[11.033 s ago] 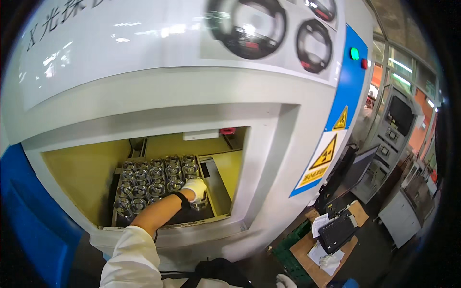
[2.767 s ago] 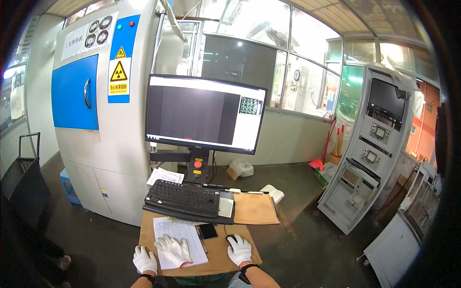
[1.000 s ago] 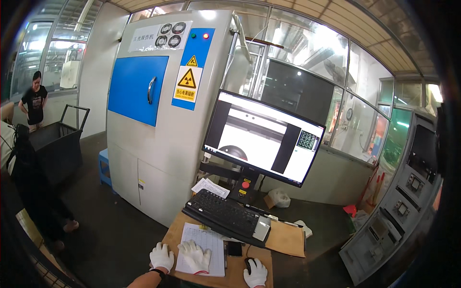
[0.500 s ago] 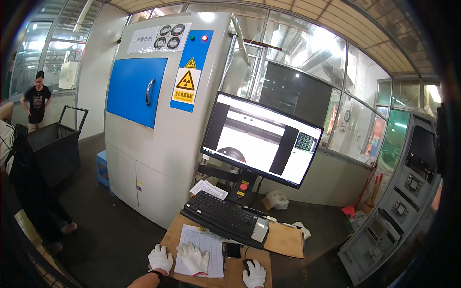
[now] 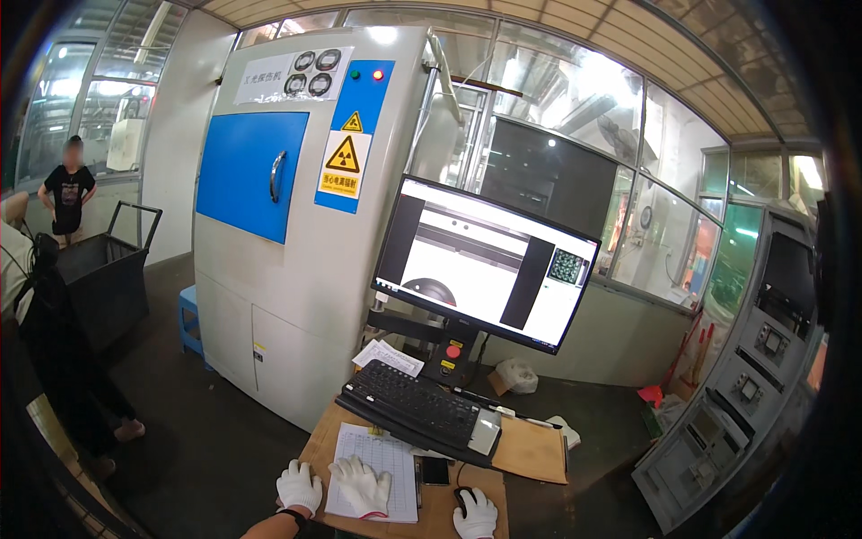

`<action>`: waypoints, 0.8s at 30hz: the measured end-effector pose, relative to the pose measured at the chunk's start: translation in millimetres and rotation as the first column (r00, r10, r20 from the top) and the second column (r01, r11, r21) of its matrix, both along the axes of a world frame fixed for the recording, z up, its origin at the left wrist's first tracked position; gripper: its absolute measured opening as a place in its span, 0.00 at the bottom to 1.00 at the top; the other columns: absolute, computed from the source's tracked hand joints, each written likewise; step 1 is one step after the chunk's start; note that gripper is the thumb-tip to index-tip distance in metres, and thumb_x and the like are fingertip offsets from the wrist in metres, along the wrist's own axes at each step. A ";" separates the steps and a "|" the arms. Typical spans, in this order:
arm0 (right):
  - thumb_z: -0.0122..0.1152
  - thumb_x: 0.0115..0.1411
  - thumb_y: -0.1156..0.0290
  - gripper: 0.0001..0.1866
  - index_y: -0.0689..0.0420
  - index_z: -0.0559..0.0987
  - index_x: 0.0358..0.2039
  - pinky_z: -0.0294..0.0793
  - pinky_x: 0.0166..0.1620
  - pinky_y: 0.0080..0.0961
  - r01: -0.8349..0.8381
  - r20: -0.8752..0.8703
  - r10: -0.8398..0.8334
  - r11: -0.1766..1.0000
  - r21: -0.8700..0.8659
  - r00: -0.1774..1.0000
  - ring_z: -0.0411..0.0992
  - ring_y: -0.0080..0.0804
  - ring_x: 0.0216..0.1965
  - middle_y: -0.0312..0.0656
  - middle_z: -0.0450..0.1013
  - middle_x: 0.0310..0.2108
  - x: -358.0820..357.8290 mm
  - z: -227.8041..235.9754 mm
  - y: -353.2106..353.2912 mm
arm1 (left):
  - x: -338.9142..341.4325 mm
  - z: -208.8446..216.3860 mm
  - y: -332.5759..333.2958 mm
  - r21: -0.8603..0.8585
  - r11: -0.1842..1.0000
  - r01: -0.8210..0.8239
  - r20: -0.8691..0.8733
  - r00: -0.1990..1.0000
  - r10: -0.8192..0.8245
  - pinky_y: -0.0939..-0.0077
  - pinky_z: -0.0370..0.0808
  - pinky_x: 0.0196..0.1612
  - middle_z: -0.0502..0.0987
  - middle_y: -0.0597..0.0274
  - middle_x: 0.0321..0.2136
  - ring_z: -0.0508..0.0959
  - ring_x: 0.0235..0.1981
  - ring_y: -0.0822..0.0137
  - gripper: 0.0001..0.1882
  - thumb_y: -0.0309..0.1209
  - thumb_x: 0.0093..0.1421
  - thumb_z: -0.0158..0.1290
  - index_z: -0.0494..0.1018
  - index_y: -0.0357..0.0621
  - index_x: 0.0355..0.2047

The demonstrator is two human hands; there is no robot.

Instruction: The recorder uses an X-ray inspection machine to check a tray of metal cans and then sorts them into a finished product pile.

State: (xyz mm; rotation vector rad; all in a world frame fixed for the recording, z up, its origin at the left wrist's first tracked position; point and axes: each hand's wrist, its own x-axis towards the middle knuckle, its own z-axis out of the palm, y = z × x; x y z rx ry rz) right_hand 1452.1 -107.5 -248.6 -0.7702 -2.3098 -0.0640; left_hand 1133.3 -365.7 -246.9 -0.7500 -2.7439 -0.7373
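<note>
My left hand (image 5: 299,488), in a white knit glove, rests on the left edge of the wooden desk with its fingers apart and nothing in them. Beside it, an unworn white glove (image 5: 361,486) lies on a printed table sheet (image 5: 401,463). My right hand (image 5: 475,516), gloved too, is over a black computer mouse (image 5: 463,497) at the right of the desk. A dark phone (image 5: 435,472) lies between the sheet and the mouse. Beyond is a black keyboard (image 5: 413,404) on a tilted tray. Above it, a monitor (image 5: 480,260) displays a grey picture with a dark round shape.
A tall cabinet (image 5: 296,296) with a blue door and warning signs stands behind the desk. At left are a black cart (image 5: 103,287), a blue stool (image 5: 189,323) and two people, one close by. A grey instrument rack (image 5: 727,395) stands at right.
The view has shifted slightly. The person close by at the left has moved a little. Both my hands stay in place.
</note>
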 end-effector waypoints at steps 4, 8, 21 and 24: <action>0.62 0.60 0.60 0.27 0.43 0.75 0.61 0.73 0.57 0.54 0.004 0.016 -0.004 1.000 -0.011 1.000 0.73 0.57 0.53 0.48 0.70 0.62 -0.9 1.6 -1.9 | 0.3 -0.5 -1.8 0.005 1.000 -0.003 0.018 1.000 0.003 0.51 0.74 0.50 0.74 0.51 0.55 0.78 0.49 0.47 0.21 0.44 0.59 0.60 0.76 0.48 0.49; 0.61 0.59 0.61 0.27 0.43 0.76 0.61 0.74 0.55 0.53 0.004 0.013 -0.005 1.000 0.025 1.000 0.73 0.57 0.51 0.47 0.70 0.62 -3.4 1.1 -2.1 | -1.8 -1.7 -2.8 0.001 1.000 -0.004 0.023 1.000 0.004 0.51 0.74 0.50 0.74 0.51 0.55 0.78 0.49 0.47 0.21 0.44 0.59 0.60 0.76 0.48 0.49; 0.64 0.53 0.56 0.31 0.43 0.76 0.60 0.73 0.55 0.52 0.177 0.136 -0.150 0.961 -0.214 0.979 0.74 0.53 0.52 0.44 0.72 0.60 -7.7 23.5 1.2 | 7.9 18.3 -5.8 0.034 0.998 0.048 -0.075 0.996 -0.045 0.48 0.78 0.51 0.75 0.49 0.58 0.79 0.51 0.43 0.21 0.43 0.65 0.54 0.76 0.45 0.52; 0.64 0.55 0.59 0.28 0.45 0.76 0.58 0.76 0.49 0.52 0.163 0.081 -0.151 0.973 -0.164 0.985 0.76 0.53 0.47 0.44 0.72 0.56 -5.2 24.1 -2.0 | 8.2 15.8 -8.1 0.052 0.996 0.071 -0.075 0.995 -0.067 0.48 0.78 0.50 0.75 0.48 0.56 0.80 0.49 0.42 0.20 0.42 0.64 0.55 0.77 0.44 0.51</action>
